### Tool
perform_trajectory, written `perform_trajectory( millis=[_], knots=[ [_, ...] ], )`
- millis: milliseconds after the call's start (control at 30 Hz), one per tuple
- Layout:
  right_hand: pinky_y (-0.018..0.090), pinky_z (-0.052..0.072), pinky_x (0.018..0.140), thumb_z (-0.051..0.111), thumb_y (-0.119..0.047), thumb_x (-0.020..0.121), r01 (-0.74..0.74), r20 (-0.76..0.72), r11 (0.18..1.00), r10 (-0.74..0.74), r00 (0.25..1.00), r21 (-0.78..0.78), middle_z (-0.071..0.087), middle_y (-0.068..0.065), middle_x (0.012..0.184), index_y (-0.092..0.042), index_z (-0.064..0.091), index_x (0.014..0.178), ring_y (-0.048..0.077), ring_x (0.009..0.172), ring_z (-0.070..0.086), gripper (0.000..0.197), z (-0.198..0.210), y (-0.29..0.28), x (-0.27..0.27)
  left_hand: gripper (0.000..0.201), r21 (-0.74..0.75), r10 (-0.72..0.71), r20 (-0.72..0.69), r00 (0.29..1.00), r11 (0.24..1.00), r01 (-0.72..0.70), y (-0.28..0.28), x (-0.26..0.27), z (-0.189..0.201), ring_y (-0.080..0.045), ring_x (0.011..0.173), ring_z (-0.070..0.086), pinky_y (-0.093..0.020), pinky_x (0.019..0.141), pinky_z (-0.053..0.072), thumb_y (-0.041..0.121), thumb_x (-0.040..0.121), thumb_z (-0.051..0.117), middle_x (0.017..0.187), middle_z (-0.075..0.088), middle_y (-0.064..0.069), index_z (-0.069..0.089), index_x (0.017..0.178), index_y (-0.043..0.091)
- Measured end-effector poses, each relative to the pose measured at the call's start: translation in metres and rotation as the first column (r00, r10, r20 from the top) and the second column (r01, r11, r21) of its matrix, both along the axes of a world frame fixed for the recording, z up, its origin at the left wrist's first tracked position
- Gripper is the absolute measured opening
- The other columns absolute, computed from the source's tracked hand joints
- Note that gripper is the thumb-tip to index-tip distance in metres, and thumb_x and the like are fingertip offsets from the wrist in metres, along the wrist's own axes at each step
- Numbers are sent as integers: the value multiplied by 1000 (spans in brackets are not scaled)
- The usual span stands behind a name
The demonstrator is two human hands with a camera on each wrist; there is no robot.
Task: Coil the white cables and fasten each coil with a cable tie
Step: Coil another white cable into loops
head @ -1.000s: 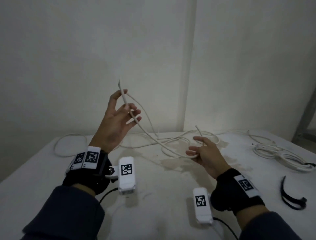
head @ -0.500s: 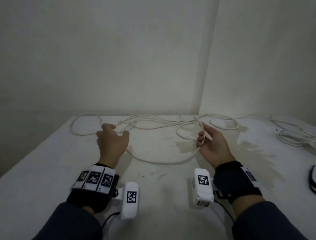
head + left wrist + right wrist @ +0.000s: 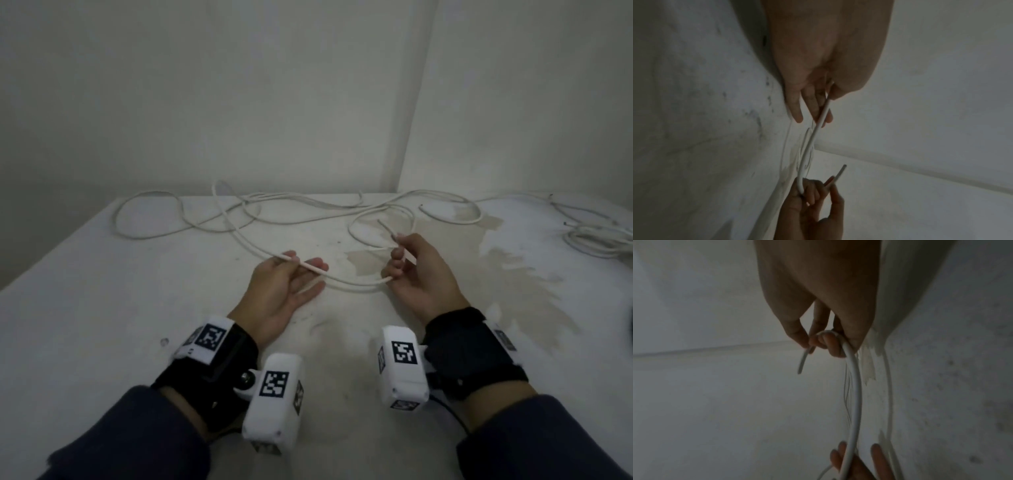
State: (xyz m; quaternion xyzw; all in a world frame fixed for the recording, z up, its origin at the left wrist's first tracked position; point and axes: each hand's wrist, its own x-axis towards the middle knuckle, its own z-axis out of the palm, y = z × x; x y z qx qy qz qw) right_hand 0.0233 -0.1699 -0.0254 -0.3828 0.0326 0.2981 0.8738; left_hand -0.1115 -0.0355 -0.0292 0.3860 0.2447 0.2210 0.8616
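A long white cable sags between my two hands just above the white table. My left hand lies palm up with its fingers nearly straight, and the thumb pinches the cable against them. My right hand has its fingers curled round the cable close to its end. That short free end sticks up past the thumb. The rest of the cable trails away in loose loops across the back of the table.
A second bundle of white cable lies at the table's right edge. A brownish stain spreads to the right of my right hand. Walls meet in a corner behind the table.
My left hand came down from a raised position, touched the table, and now holds the cable palm up near my right hand. The right hand kept its grip near the cable's end.
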Motion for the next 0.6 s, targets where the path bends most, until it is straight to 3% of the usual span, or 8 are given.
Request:
perform_trajectory(
  millis=[67, 133, 200, 300, 433, 533, 600],
  knots=[
    [18, 31, 42, 60, -4, 84, -60, 176, 987, 86, 981, -149, 42, 1, 60, -5, 64, 91, 9, 46, 36, 7, 5, 1, -4, 10, 23, 55, 59, 997, 998, -56, 2, 0, -2, -24, 77, 64, -45, 78, 57, 6, 100, 41, 82, 62, -15, 48, 107, 9],
    [20, 34, 45, 61, -2, 83, -84, 349, 945, 198, 916, -316, 44, 1, 58, -3, 69, 86, 10, 48, 38, 9, 10, 2, -10, 13, 86, 58, 104, 993, 994, -67, 1, 1, -1, -19, 65, 57, -38, 69, 58, 9, 101, 40, 69, 55, -8, 51, 107, 11],
    [22, 34, 45, 62, -1, 82, -75, 455, 892, 298, 839, -447, 44, 0, 54, -1, 72, 81, 10, 48, 38, 10, 14, 2, -17, 18, 181, -6, 117, 993, 983, -15, -2, 2, -1, -15, 58, 50, -29, 59, 53, 11, 102, 39, 66, 49, -4, 54, 111, 14],
    [21, 30, 43, 63, -1, 78, -16, 560, 816, 411, 719, -578, 41, -4, 46, 8, 70, 80, 10, 46, 34, 12, 17, 3, -25, 23, 263, -149, 124, 981, 958, 112, -7, 1, 1, -13, 54, 44, -24, 54, 45, 11, 101, 39, 68, 51, -3, 55, 116, 18],
    [20, 27, 44, 64, -3, 74, 39, 630, 761, 507, 588, -648, 39, -2, 47, 13, 68, 75, 10, 46, 32, 17, 17, 5, -32, 21, 335, -258, 33, 966, 913, 232, -13, 1, 1, -10, 51, 39, -22, 49, 39, 2, 97, 42, 73, 58, -6, 56, 110, 12],
    [18, 28, 44, 63, 0, 75, 31, 647, 776, 502, 574, -630, 46, -2, 46, 11, 68, 71, 6, 45, 35, 12, 17, 5, -35, 13, 382, -317, -48, 947, 871, 310, -15, 0, -1, -12, 53, 43, -23, 50, 45, -3, 95, 44, 75, 61, -10, 55, 98, 4],
    [17, 34, 46, 64, 1, 77, 49, 660, 792, 470, 586, -608, 57, 1, 56, 3, 70, 74, 7, 51, 44, 7, 17, 6, -36, 14, 391, -370, -51, 928, 847, 359, -16, -1, -3, -11, 56, 49, -23, 57, 51, -2, 95, 44, 74, 62, -8, 57, 94, 4]
  ],
)
